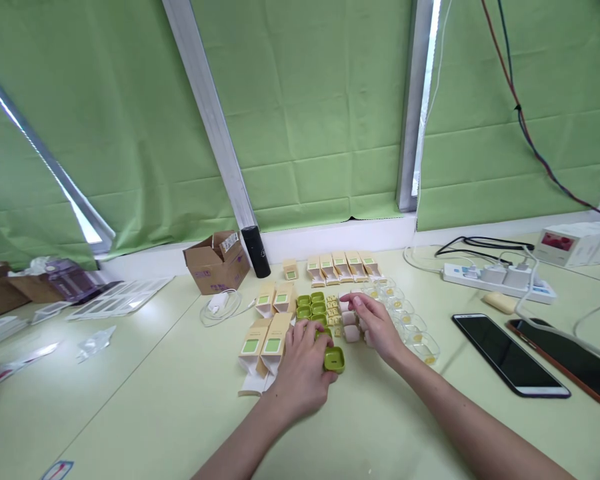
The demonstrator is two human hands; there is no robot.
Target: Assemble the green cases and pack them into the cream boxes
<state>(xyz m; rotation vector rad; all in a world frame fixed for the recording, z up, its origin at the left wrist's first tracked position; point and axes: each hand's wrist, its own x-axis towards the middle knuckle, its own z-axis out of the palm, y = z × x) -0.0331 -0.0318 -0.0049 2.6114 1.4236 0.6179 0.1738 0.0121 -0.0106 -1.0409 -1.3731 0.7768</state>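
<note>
My left hand (304, 370) grips the edge of a small green square dish (334, 359), thumb and fingers at its left side. Just beyond it, several matching green dishes (304, 311) stand in rows, some hidden behind my fingers. My right hand (377, 323) hovers over pale, rounded square blocks (351, 333), its fingers loosely curved and apart, with nothing visible in them. Between dishes and blocks lie small yellow pieces (333, 311) in rows. Clear plastic cases (423, 347) with yellow spots line the area right of that hand.
Folded beige cartons with green squares (251, 345) lie left of my left hand; more cartons (343, 268) stand behind. A cardboard box (217, 263), black cylinder (257, 252) and charger (218, 303) are farther left. Two phones (510, 353) and a power strip (499, 281) lie right.
</note>
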